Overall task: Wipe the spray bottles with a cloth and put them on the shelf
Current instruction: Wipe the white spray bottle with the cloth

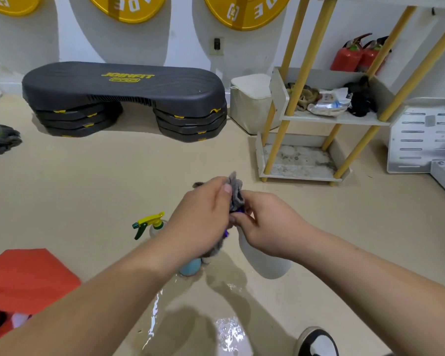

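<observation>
Behind, a black step (123,98) reads "JOINFIT"; left hand (201,217) clutches grey cloth (235,191), right hand (270,227) grips white bottle (265,263).

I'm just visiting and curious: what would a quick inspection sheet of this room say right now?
Surface: beige floor, glossy, wet-looking patch in front of the person.
Job's things: white spray bottle held up; grey cloth bunched over its top; yellow-green spray bottle standing on the floor; a blue object partly hidden under the left arm; shelf, bottom tier bare and stained.
Clutter: red mat; grey mop head.
Grips: left hand closed on the cloth; right hand closed on the white spray bottle.
Cables: nothing seen.
Surroundings: black step platform; white bin; fire extinguishers; shoe.
</observation>
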Demonstrator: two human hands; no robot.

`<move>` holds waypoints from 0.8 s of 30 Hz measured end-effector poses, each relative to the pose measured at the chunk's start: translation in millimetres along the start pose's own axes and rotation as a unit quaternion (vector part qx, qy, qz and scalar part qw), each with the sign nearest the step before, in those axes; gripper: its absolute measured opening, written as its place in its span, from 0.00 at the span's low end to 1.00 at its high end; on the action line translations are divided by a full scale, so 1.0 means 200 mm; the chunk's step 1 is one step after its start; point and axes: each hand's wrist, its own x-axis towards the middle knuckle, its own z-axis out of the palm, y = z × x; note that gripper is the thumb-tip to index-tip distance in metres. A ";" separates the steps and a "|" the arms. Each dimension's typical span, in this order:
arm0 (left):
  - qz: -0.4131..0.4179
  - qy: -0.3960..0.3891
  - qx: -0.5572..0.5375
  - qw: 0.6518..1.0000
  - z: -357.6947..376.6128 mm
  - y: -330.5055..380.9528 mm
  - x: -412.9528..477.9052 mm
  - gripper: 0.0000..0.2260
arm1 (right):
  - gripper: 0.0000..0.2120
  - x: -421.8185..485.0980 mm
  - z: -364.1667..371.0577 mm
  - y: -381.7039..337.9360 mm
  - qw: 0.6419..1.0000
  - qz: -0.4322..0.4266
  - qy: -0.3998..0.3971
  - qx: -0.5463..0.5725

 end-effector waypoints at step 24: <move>-0.037 0.109 -0.031 0.993 -0.14 -0.02 0.02 0.20 | 0.09 0.02 -0.04 0.09 0.987 0.103 0.000 0.121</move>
